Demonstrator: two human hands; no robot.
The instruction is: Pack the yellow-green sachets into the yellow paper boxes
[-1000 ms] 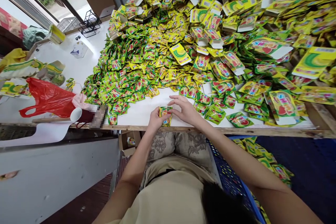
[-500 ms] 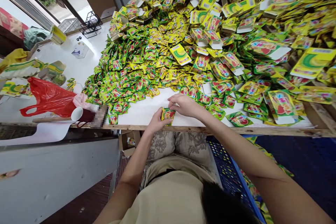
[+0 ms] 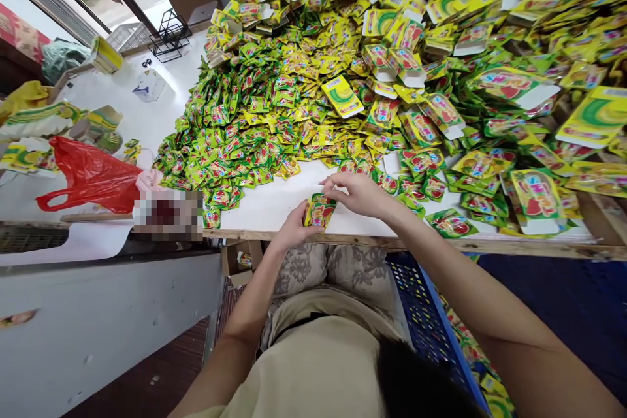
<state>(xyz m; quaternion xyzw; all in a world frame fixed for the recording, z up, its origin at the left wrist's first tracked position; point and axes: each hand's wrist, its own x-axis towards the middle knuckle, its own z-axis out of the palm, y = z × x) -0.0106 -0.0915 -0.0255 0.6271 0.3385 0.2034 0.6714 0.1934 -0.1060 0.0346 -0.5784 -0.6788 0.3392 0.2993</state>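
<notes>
Near the table's front edge, my left hand [image 3: 295, 227] grips a small yellow-and-green candy box [image 3: 319, 213] between thumb and fingers, its printed face turned up. My right hand [image 3: 353, 192] is bent over the box's top end, its fingers pinched together there. A strip of green and red shows at that end; whether the right fingers hold it is hidden. Beyond my hands rises a large heap of small green and yellow candy sachets [image 3: 235, 137], with several yellow boxes such as this one [image 3: 343, 96] lying on it.
A red plastic bag [image 3: 93, 176] lies on the white table at left, beside a blurred patch. Further back stand a black wire rack [image 3: 170, 36] and a small white box [image 3: 148, 86]. Below the table edge at right is a blue perforated crate [image 3: 424, 313].
The box in my left hand has shifted slightly right and shows more of its printed face. My right hand has moved slightly right with it, fingers still at its top.
</notes>
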